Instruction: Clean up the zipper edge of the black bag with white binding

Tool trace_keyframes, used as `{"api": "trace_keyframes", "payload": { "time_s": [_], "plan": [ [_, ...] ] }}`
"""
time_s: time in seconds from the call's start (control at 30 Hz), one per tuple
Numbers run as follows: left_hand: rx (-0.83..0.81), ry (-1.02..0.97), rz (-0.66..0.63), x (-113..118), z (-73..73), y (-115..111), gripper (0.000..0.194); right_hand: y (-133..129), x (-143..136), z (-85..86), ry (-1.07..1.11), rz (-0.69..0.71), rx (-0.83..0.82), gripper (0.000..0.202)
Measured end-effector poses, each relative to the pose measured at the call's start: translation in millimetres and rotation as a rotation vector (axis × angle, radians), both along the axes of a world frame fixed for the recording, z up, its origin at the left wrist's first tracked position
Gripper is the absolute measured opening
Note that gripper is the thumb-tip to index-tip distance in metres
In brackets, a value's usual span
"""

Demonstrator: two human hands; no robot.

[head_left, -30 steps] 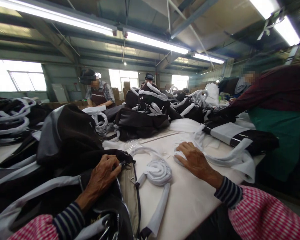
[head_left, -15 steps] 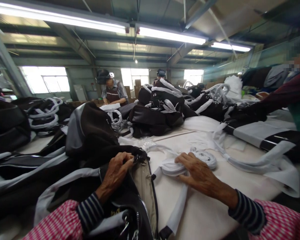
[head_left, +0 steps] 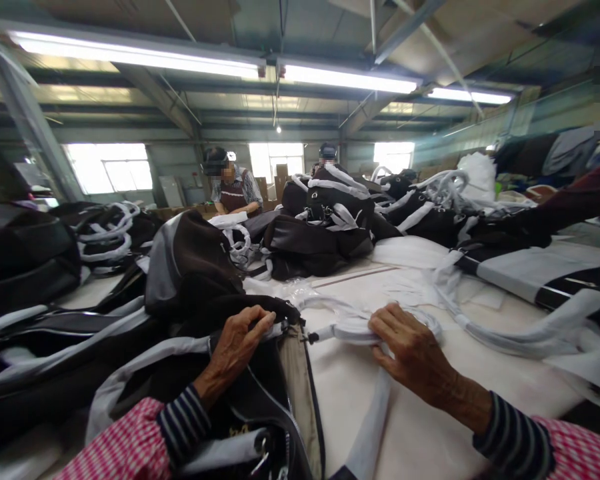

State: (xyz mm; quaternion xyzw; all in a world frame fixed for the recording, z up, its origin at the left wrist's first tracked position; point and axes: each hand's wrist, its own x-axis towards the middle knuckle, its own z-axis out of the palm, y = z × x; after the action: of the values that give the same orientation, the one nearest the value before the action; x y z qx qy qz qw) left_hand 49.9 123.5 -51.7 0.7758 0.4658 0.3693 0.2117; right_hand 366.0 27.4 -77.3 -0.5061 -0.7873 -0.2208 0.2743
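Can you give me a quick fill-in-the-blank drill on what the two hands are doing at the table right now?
1. The left hand grips the edge of a dark ____ lying open on the table.
2. The right hand presses down on a rolled strap whose colour is ____.
3. Both wrists show striped cuffs under sleeves checked in white and ____.
4. More dark bags are heaped in a pile at the ____ of the table.

Missing words: bag; white; pink; middle

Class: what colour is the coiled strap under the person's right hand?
White strap, seen in the head view.
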Motion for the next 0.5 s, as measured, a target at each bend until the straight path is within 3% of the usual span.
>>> {"api": "trace_keyframes", "payload": {
  "time_s": [0.13,0.23,0.3,0.4,0.5],
  "plan": [
    [0.059,0.012,0.083,-26,27.7,-25,0.041,-5,0,-16.2,-0.100,0.038,-0.173,0.032],
    [0.152,0.141,0.161,-62,31.7,-58,0.036,-4,-1,-22.1,-0.130,0.021,-0.200,0.046],
    [0.262,0.230,0.224,-93,20.2,-80,0.036,-2,-3,-21.0,-0.137,0.029,-0.200,0.044],
    [0.391,0.277,0.336,-137,-10.5,-108,0.044,3,-8,-12.4,-0.076,0.042,-0.153,0.029],
    [0.419,0.208,0.453,-162,-38.6,-132,0.053,9,-15,5.9,0.021,0.053,-0.036,0.022]
  ]
}}
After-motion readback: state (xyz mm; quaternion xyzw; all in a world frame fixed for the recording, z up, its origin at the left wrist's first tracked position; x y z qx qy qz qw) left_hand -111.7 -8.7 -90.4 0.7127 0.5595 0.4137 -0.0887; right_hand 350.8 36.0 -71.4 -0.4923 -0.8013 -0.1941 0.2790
